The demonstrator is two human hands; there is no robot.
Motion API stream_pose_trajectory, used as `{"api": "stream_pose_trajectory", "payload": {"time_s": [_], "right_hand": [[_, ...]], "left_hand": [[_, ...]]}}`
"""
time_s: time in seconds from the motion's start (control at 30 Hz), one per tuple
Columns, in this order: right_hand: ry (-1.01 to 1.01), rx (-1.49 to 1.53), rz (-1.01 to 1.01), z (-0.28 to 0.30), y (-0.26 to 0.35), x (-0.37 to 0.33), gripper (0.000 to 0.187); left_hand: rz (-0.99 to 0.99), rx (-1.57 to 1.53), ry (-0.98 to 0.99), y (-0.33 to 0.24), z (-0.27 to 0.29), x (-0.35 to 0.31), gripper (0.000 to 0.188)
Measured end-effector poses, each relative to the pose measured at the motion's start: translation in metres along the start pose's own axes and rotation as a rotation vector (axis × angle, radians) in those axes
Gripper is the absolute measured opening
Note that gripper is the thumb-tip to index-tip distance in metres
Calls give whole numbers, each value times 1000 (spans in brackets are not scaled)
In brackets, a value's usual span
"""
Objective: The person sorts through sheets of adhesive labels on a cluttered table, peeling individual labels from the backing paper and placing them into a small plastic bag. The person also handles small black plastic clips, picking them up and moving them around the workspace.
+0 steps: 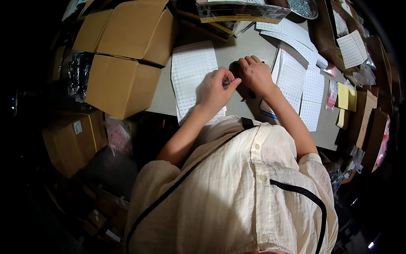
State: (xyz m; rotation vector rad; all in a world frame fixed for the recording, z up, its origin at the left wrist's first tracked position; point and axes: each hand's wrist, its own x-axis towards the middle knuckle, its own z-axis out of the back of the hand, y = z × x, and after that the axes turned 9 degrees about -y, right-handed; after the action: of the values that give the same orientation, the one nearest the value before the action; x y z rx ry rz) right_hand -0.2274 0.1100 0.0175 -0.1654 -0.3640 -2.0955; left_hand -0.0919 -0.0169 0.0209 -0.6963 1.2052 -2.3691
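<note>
Over the sheets of round white stickers (192, 70), my left hand (213, 91) curls its fingers round a small clear plastic piece (226, 82), perhaps a little bag; its contents are too small to make out. Just to the right, my right hand (257, 75) is closed, knuckles up, with its fingertips hidden. A dark object (234, 66) shows beside its fingers, but I cannot tell its kind or whether the hand grips it. Small black bits lie on the grey table below the two hands.
A big cardboard box (122, 34) stands at the left of the table (163, 97). Stacked sticker sheets (292, 72) lie right of my hands. Farther right are yellow paper notes (346, 97) and open boxes. A metal bowl (302, 8) of small parts sits at the back.
</note>
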Motion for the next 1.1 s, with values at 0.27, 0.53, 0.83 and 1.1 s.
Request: {"api": "stream_pose_trajectory", "payload": {"time_s": [0.27, 0.53, 0.83, 1.1], "right_hand": [[77, 1190, -632, 53, -6, 0, 14], [-18, 873, -111, 66, 19, 1, 18], [-167, 455, -354, -1, -47, 58, 27], [-357, -88, 98, -40, -47, 81, 14]], "left_hand": [[33, -35, 52, -3, 0, 6, 26], [-59, -67, 43, 0, -13, 9, 19], [66, -73, 3, 10, 10, 3, 22], [65, -18, -88, 17, 20, 1, 23]]}}
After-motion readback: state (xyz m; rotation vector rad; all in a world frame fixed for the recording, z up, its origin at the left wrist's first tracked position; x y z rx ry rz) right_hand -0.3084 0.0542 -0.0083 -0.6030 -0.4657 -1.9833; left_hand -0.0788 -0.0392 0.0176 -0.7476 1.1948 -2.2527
